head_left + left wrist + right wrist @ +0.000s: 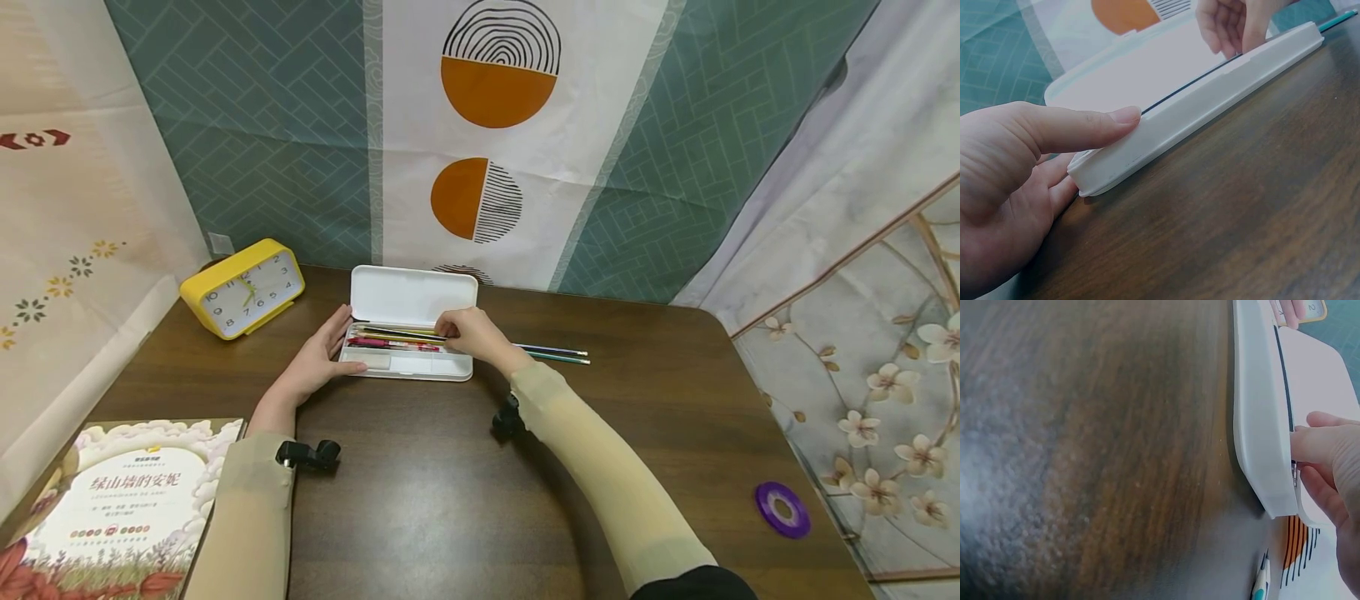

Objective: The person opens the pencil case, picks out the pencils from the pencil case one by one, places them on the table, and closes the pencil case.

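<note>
A white pencil case (442, 369) lies with its lid (412, 293) raised at the back. Several pencils and a red pen (390, 343) are inside. My left hand (318, 354) rests at the case's left end, its thumb (1097, 127) extended along the front rim and its fingers along the end wall. My right hand (476, 335) is over the case's right part, its fingertips pinching a slim black pencil (401, 333). That pencil stretches leftward along the case, a thin dark line in both wrist views. The right hand hides part of the contents.
Two pencils (558, 353) lie on the brown table (420, 483) to the right of the case. A yellow alarm clock (247, 287) stands at the back left. A book (127, 508) lies front left, a purple ribbon roll (782, 509) far right. Patterned cloth hangs behind.
</note>
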Demonstrator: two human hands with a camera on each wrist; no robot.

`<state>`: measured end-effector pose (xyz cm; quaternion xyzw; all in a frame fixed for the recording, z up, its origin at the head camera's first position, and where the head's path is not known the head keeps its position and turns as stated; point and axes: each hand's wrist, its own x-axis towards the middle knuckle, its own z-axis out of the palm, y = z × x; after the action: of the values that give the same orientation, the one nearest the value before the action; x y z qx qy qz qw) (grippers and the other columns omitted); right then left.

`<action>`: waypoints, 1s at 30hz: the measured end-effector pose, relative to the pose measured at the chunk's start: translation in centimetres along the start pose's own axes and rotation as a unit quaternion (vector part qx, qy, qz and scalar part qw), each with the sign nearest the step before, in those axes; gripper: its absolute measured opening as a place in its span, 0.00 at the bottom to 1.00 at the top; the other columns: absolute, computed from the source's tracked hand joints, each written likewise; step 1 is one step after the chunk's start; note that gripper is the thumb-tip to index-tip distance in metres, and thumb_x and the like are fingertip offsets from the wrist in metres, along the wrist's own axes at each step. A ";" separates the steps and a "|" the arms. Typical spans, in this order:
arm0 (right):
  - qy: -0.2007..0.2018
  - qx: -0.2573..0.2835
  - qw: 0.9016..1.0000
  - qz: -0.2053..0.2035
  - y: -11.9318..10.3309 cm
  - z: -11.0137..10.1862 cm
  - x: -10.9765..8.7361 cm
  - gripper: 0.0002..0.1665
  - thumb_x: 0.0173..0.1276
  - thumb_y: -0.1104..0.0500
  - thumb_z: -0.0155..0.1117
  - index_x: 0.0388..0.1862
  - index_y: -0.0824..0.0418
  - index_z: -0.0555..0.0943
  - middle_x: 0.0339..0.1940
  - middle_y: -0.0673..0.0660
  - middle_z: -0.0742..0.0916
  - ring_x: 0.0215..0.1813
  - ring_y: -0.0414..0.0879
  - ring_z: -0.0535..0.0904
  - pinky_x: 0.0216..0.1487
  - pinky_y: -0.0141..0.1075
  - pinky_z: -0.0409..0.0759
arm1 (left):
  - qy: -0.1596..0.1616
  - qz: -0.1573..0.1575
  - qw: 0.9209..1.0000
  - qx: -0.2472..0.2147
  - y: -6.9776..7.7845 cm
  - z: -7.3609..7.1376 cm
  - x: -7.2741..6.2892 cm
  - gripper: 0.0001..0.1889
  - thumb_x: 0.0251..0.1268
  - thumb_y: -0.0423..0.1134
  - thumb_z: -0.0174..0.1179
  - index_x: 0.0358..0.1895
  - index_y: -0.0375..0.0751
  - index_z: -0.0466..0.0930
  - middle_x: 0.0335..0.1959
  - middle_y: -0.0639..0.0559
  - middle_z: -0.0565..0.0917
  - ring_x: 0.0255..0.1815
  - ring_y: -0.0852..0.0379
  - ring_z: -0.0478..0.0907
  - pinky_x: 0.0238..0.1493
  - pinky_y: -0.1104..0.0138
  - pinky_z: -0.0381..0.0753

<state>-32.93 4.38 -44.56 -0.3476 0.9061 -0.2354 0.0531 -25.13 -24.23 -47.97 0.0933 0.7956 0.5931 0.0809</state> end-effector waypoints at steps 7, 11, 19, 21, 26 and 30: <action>-0.002 0.002 1.000 0.005 -0.1 -0.1 -0.1 0.11 0.61 0.68 0.69 0.44 0.62 0.84 0.38 0.55 0.88 0.41 0.45 0.84 0.44 0.32 0.83 | -0.002 0.000 1.000 -0.001 0.1 0.0 0.0 0.58 0.57 0.32 0.70 0.80 0.44 0.32 0.82 0.46 0.40 0.81 0.46 0.40 0.78 0.49 0.46; 0.004 0.007 1.000 -0.002 0.0 -0.1 -0.1 0.11 0.62 0.68 0.68 0.44 0.62 0.85 0.39 0.55 0.89 0.41 0.45 0.84 0.44 0.31 0.83 | -0.002 0.001 1.000 -0.001 0.2 0.0 -0.1 0.58 0.57 0.32 0.70 0.80 0.44 0.32 0.82 0.46 0.40 0.81 0.46 0.40 0.78 0.49 0.46; 0.023 0.032 0.999 -0.012 0.5 -0.8 -0.6 0.09 0.62 0.68 0.67 0.43 0.63 0.85 0.38 0.56 0.89 0.40 0.45 0.84 0.44 0.31 0.83 | 0.001 -0.002 1.000 0.008 -0.1 0.0 0.1 0.58 0.56 0.33 0.71 0.80 0.45 0.33 0.82 0.47 0.40 0.81 0.46 0.40 0.78 0.49 0.46; 0.029 0.032 0.999 -0.014 0.7 -1.1 -0.8 0.10 0.63 0.69 0.67 0.43 0.63 0.85 0.37 0.56 0.89 0.40 0.45 0.84 0.45 0.32 0.83 | 0.000 -0.003 1.000 0.007 -0.2 -0.1 0.1 0.58 0.56 0.34 0.71 0.80 0.45 0.33 0.82 0.47 0.40 0.81 0.47 0.40 0.78 0.49 0.46; 0.052 0.033 0.998 -0.020 1.4 -2.1 -1.6 0.10 0.63 0.68 0.66 0.43 0.64 0.85 0.37 0.57 0.89 0.40 0.46 0.84 0.45 0.33 0.84 | 0.000 0.000 1.000 0.001 -0.4 -0.1 0.2 0.58 0.56 0.33 0.71 0.80 0.44 0.33 0.82 0.48 0.40 0.82 0.48 0.40 0.79 0.50 0.45; 0.077 0.040 0.996 -0.031 2.1 -2.9 -2.6 0.09 0.63 0.68 0.67 0.43 0.64 0.85 0.37 0.57 0.89 0.39 0.46 0.85 0.43 0.35 0.85 | -0.002 0.004 1.000 -0.003 -0.4 -0.1 0.2 0.58 0.56 0.32 0.71 0.80 0.43 0.32 0.82 0.47 0.40 0.81 0.47 0.40 0.78 0.49 0.45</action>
<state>-33.02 8.56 -43.16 -0.3542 0.8860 -0.2992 -0.0100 -25.41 -24.43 -48.36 0.0975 0.7936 0.5953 0.0801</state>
